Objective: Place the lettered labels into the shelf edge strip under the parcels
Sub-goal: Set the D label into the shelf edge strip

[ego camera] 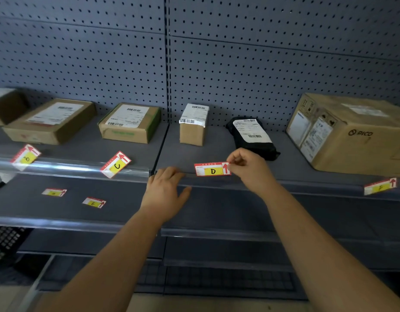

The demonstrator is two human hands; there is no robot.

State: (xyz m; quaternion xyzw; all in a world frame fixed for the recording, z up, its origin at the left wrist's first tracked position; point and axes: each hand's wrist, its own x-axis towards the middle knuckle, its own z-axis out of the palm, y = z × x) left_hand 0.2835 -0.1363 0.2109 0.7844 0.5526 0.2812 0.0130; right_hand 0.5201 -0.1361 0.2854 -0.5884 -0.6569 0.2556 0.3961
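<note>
the hands, left hand [166, 192] and right hand [248, 171], are bare, with bare forearms.

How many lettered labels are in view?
6: C and one blurred tilted at the upper-left strip, D in the right hand, F far right, E and another on the lower shelf. More may be hidden.

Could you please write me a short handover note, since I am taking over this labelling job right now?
Right hand: pinches the right end of the D label, held level at the edge strip below the small box.
Left hand: open, resting on the strip just left of D.
Done: nothing looks properly seated yet; the C label, F label and leftmost label lie tilted at the strip.
Left: seat D, straighten those three, then place the E label and its unreadable neighbour from the lower shelf.
</note>
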